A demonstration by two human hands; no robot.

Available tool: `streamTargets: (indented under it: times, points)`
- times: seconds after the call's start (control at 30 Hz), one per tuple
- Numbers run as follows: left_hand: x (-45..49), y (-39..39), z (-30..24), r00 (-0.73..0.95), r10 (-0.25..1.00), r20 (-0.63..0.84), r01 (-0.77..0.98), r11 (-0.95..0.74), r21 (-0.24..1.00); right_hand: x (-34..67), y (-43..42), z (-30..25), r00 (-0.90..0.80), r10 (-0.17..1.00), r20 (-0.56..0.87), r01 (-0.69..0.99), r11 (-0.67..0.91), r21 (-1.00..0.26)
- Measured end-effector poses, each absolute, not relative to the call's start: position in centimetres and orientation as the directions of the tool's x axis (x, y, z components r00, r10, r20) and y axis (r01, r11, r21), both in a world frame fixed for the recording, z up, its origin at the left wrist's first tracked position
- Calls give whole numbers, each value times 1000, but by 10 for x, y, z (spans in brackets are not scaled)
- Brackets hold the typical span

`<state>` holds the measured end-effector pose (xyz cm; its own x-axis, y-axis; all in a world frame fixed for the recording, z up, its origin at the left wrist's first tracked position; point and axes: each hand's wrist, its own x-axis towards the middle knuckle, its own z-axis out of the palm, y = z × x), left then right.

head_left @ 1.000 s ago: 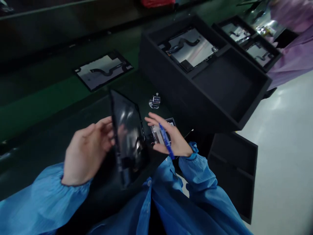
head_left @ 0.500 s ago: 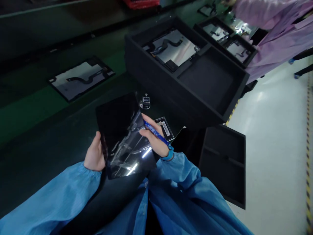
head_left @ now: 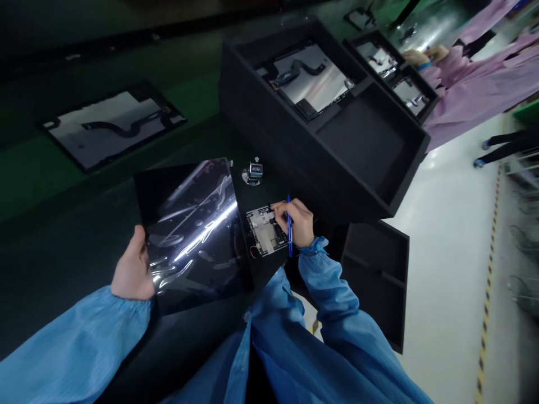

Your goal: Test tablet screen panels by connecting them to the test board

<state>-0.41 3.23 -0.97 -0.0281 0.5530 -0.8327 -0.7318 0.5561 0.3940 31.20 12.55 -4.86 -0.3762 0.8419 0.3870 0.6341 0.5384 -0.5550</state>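
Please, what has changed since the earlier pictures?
The right hand let go of the dark panel and moved right to the circuit board, still holding the blue pen. The panel, steep a second ago, now faces up in the left hand. The tally counter and black tray stayed put.

Tally counter (head_left: 255, 169); striped tape (head_left: 485, 314) on pale floor (head_left: 438, 269); co-worker (head_left: 467, 104) in pink.

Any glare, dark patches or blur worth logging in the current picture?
Head view: bright streaks of glare cross the glossy panel at the left hand; head view: upper left sinks into shadow, while the floor shows bright; head view: the counter's digits are too small to read surely.
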Motion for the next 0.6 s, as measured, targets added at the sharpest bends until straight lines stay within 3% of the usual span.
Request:
streamTargets:
  times: [0.27,0.37,0.43,0.5,0.6]
  points:
    - [-18,28,-28,62,627,-776,-705,578,411,312,128,-49,-376,841,390,656,539,-529]
    - [-16,28,-25,78,647,-758,-698,578,422,300,118,-39,-190,880,436,591,457,-665]
    - [-9,28,-18,49,653,-755,-703,560,438,285,107,-29,-111,917,383,488,386,-783]
    - [-1,30,-11,12,660,-751,-705,538,461,268,95,-17,-223,931,290,397,358,-845]
    - [7,31,-3,-9,642,-766,-714,532,455,246,82,-5,-492,848,198,365,408,-837]
